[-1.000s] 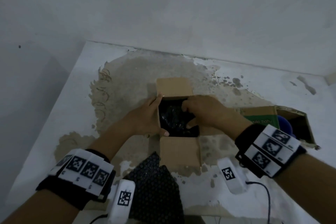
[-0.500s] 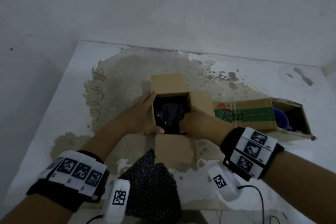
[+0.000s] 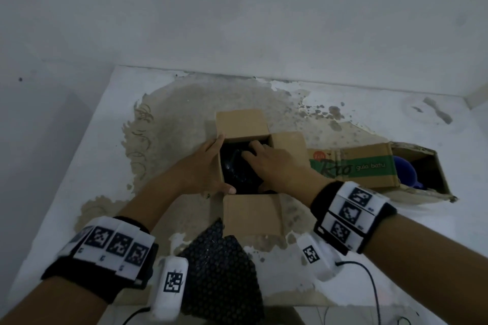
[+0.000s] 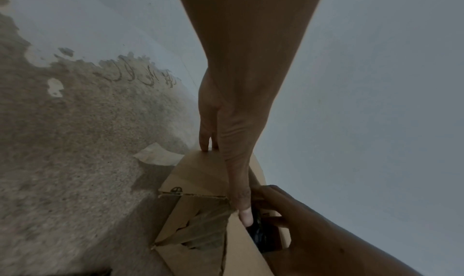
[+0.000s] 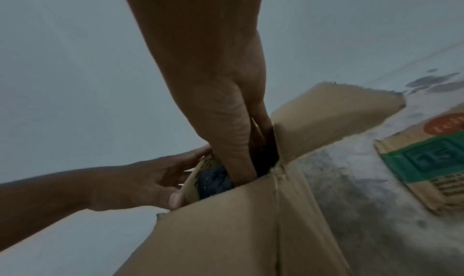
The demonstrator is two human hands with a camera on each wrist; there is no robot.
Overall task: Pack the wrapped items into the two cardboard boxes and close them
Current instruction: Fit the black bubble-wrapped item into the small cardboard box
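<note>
A small brown cardboard box [image 3: 253, 214] stands open in the middle of the worn table, its far, right and near flaps folded out. Inside lies a dark item wrapped in black bubble wrap [image 3: 237, 174], also seen in the right wrist view [image 5: 213, 179]. My left hand [image 3: 226, 164] holds the box's left wall, fingers outside and thumb hooked over the near-left rim [image 4: 246, 216]. My right hand [image 3: 250, 152] reaches into the box with spread fingers resting on the wrapped item; its fingertips are hidden in the right wrist view [image 5: 251, 161].
A second box printed "Rio gula batu" [image 3: 364, 166] lies on its side to the right, its open end holding a blue item [image 3: 405, 171]. A loose sheet of black bubble wrap [image 3: 221, 277] lies at the table's near edge. White walls close off the back and left.
My right hand has slid from the box's near-right rim back into the box and now lies flat on the wrapped item. The left hand has kept its hold on the left wall.
</note>
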